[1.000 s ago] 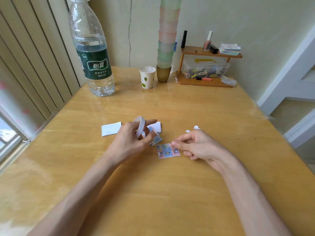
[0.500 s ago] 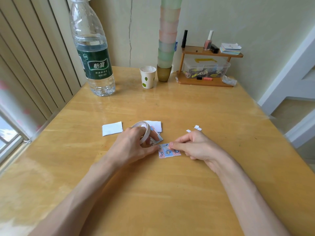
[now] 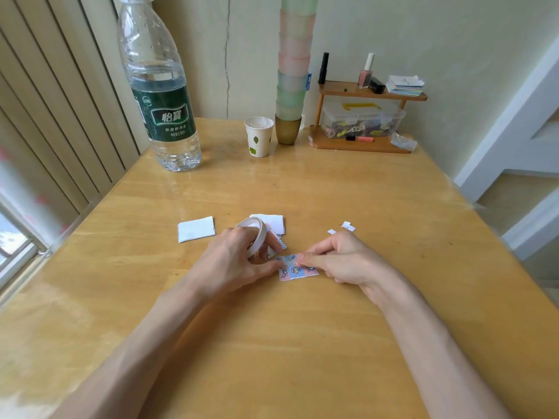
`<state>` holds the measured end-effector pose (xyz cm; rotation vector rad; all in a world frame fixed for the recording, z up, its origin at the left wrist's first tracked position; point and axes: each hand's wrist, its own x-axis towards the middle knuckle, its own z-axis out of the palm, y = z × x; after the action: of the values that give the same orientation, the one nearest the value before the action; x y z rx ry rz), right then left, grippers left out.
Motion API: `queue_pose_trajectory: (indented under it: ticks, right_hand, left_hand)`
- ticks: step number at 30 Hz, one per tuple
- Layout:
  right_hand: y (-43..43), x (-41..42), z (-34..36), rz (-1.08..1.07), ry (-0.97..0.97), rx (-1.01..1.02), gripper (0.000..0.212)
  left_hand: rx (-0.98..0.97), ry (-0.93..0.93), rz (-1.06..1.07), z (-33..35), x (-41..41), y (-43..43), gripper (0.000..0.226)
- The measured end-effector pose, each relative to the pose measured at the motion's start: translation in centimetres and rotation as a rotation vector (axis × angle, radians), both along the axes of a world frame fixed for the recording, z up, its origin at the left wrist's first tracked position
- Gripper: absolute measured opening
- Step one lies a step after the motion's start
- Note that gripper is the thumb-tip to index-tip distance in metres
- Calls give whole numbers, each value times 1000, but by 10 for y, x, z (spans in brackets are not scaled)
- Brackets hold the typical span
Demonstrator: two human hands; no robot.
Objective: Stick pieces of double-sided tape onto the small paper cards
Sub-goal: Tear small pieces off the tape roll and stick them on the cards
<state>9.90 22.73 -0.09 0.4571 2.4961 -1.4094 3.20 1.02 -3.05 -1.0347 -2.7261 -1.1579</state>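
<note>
The left hand (image 3: 233,263) grips a roll of tape (image 3: 257,232), its fingers curled round the ring, which stands tilted on edge above the counter (image 3: 302,343). The thumb tip reaches to the left edge of a patterned card (image 3: 298,270) lying flat between the two hands. The right hand (image 3: 343,261) comes in from the other side: thumb and forefinger are drawn together and pinch the card at its upper edge, and the other fingers are curled under. Whether a strip of tape runs from the roll to those fingertips cannot be told.

A second patterned card (image 3: 277,244) lies partly under the roll, just behind the first. Behind it sits a small pile of white cards (image 3: 272,221), and one white card (image 3: 196,228) lies apart to the left. Two small white scraps (image 3: 348,225) lie just beyond the right knuckles.

Well back stand a water bottle (image 3: 160,95), a paper cup (image 3: 258,137), a tall stack of cups (image 3: 293,71) and a wooden shelf (image 3: 360,144) with a plastic box (image 3: 361,117).
</note>
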Motion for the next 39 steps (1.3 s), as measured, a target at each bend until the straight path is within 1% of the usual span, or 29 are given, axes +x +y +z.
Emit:
queue_pose_trajectory:
  ticks: [8,12,15,18,19,21,22,23,24,25,26,27,28,30,32,35,39]
  right_hand:
    - [0,0,-1,-13,-5,23,17]
    - [-1,-2,-4,-20,-6,26,16]
    - [-1,-2,-4,-32,-6,28,16]
    - [-2,-3,-4,-42,-8,37,15]
    - [-2,-3,-3,-44,-10,36,15]
    - [-2,-3,-4,-46,-13,33,15]
    - [-1,-3,-4,-50,-14,36,16]
    - [-2,-3,-4,-54,-16,40,16]
    - [-2,-3,-4,-56,-17,42,16]
    - [-2,-3,-4,-57,-19,43,16]
    - [-3,-3,-4,-57,-22,43,16]
    - [-3,-3,-4,-58,-26,43,16]
    - [-3,-4,-4,-61,-29,39,16]
    - [-3,-4,-5,-67,-30,29,16]
    - [-4,-4,-6,-76,-24,18,18]
    - [-6,-5,-7,-90,-12,25,23]
    - [-11,-7,-13,-111,17,132,21]
  left_hand:
    - [0,-1,-20,-1,1,1,13]
    - [-30,2,-29,-2,1,1,10]
    - [-86,75,-94,-4,-1,-1,8]
    - [-164,129,-119,-5,-1,-1,16]
    - [-192,140,-110,-6,-2,-2,24]
    - [-229,169,-103,-10,-4,0,55]
    - [-249,191,-112,-12,-5,0,65]
    - [-261,219,-123,-13,-5,0,67]
    - [-236,253,-138,-13,-4,1,61]
    - [-199,296,-144,-10,-2,1,44]
    - [-176,319,-144,-9,0,0,19]
    - [-160,340,-138,-6,1,0,10]
    - [-155,363,-131,-7,0,1,18]
    - [-239,307,-143,-4,0,1,16]
    - [-286,269,-134,0,0,1,30]
    - [-358,238,-129,2,0,2,26]
    - [-388,239,-111,6,3,3,25]
